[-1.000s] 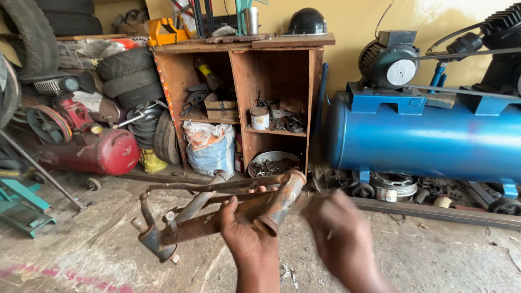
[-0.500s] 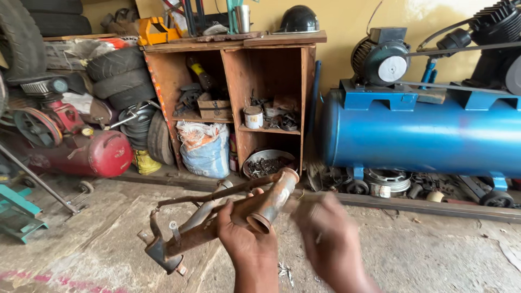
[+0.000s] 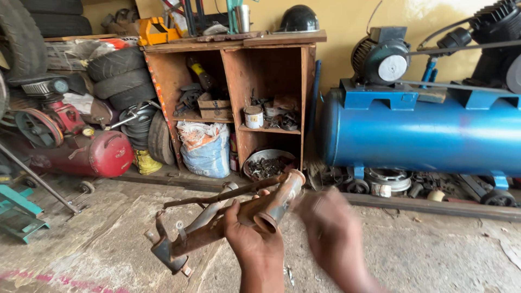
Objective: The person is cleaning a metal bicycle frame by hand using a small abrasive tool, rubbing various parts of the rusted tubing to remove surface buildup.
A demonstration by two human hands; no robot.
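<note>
A rough, stained concrete floor (image 3: 434,255) is seen in a cluttered workshop, bounded by a yellow wall, an open wooden shelf unit (image 3: 233,103) crammed with small parts, a large blue cylindrical compressor tank (image 3: 423,135), stacked black tyres (image 3: 116,76) and a red tank on wheels (image 3: 103,152). Since a second ago, the rusty brown tubular metal frame (image 3: 217,228) has been kept raised above the floor, clamped in the fingers of the left hand (image 3: 252,239) just below its short head tube. The right hand (image 3: 334,239) has been moved closer beside it; through blur, its fingers cannot be told.
</note>
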